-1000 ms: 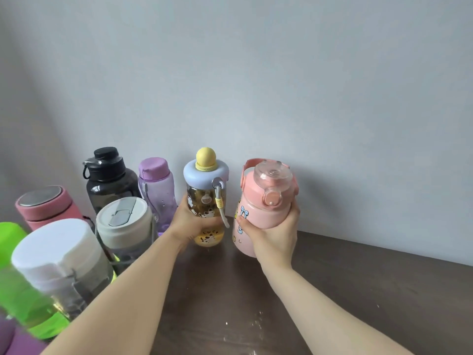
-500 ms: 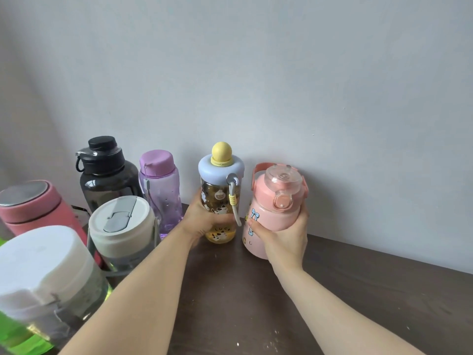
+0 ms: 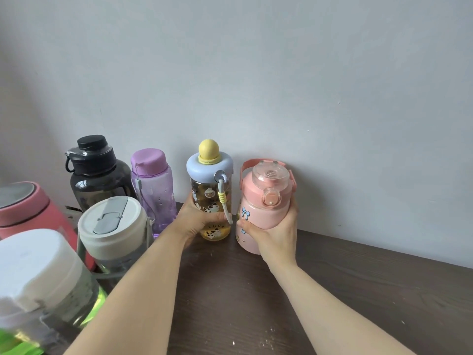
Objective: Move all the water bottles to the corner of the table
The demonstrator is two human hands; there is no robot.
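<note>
Cartoon bottle (image 3: 210,201), yellow knob on a blue lid, stood far on the table (image 3: 358,290) against the wall (image 3: 281,73), left hand (image 3: 198,222) wrapped round its lower body. Just right, nearly touching, the pink bottle (image 3: 266,201) sat gripped in the right hand (image 3: 275,233), tilted slightly. Both seemed to be being set beside the cluster at left: purple bottle (image 3: 153,190), black jug (image 3: 98,175), white-lidded cup (image 3: 112,224). Likely extending the corner row.
</note>
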